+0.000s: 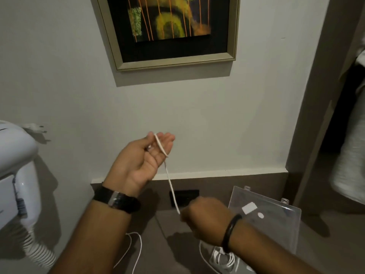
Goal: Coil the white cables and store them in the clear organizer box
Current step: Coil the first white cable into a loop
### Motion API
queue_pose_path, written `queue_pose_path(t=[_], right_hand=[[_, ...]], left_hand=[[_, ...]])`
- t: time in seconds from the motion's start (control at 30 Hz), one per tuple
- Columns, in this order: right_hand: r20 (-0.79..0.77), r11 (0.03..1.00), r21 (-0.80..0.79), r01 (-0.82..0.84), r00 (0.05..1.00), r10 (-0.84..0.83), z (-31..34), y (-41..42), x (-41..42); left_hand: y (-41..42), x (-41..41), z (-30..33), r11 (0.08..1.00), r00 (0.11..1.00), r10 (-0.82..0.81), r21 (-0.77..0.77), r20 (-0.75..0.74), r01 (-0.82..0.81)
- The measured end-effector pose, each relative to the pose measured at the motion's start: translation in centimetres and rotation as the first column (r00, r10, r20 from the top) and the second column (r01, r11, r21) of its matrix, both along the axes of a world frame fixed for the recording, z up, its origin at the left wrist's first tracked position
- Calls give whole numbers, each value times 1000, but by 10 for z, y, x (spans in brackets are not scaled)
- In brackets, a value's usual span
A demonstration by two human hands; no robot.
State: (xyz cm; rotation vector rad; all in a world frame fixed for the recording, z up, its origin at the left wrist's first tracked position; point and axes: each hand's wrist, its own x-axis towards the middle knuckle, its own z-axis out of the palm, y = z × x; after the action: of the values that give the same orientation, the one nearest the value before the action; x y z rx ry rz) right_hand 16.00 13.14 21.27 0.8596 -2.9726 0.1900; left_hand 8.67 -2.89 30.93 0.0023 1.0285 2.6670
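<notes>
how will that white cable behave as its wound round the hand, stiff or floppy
Probably floppy: the white cable drapes over the left hand and its slack curls on the floor. Likely light, since it runs taut to the right hand. Loops may slip off open fingers.

Dim, warm indoor light falls from above, slightly to the right of the framed picture point(167, 30), which throws a soft shadow down and left onto the wall. Below the picture, the right hand point(205, 216) is smeared by motion blur. Wide-angle distortion bends the edges. Grain softens everything, with no glare.
</notes>
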Motion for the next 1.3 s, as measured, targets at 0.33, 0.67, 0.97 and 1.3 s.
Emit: queue_pose_path(t=[0.33,0.67,0.97,1.3], right_hand=[[-235,855,-512,-81,971,-49,82,41,-16],[14,636,-770,56,997,-70,33,5,-31],[-289,873,-474,-117,957,-29,103,29,-15],[65,433,-901,36,997,51,50,26,-43]], left_hand=[[-7,9,-39,619,866,-319,-776,-386,-119],[24,22,-15,940,886,-94,-333,-454,-71],[16,21,-30,660,756,-211,-661,-620,-358],[22,36,-19,904,824,-288,-423,-489,65]])
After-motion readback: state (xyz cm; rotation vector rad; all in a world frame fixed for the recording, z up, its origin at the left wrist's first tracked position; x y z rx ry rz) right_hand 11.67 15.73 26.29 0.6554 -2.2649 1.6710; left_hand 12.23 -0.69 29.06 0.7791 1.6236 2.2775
